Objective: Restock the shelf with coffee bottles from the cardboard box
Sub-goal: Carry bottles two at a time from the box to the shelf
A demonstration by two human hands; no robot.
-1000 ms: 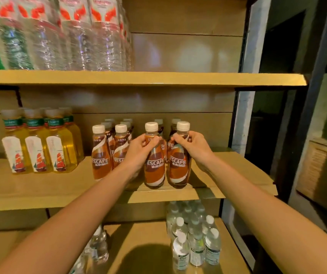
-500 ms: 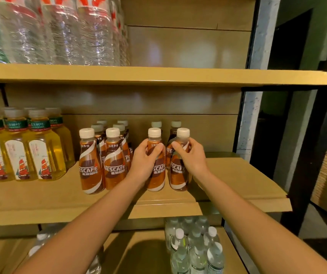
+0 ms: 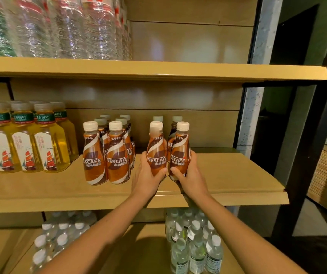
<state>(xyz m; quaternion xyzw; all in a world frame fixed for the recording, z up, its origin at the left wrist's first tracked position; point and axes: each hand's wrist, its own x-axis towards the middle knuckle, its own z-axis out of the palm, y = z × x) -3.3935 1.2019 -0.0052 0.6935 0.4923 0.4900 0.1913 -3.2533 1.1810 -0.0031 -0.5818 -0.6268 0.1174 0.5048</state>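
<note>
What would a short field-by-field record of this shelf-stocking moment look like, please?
left hand: grips the left front coffee bottle low on its body
right hand: grips the right front coffee bottle
held bottles: upright, side by side, at the middle shelf; bases hidden by the hands
behind them: back coffee bottles
to their left: coffee bottle cluster, then yellow tea bottles
upper shelf: large water bottles
lower shelf: small water bottles
cardboard box: not in view
</note>
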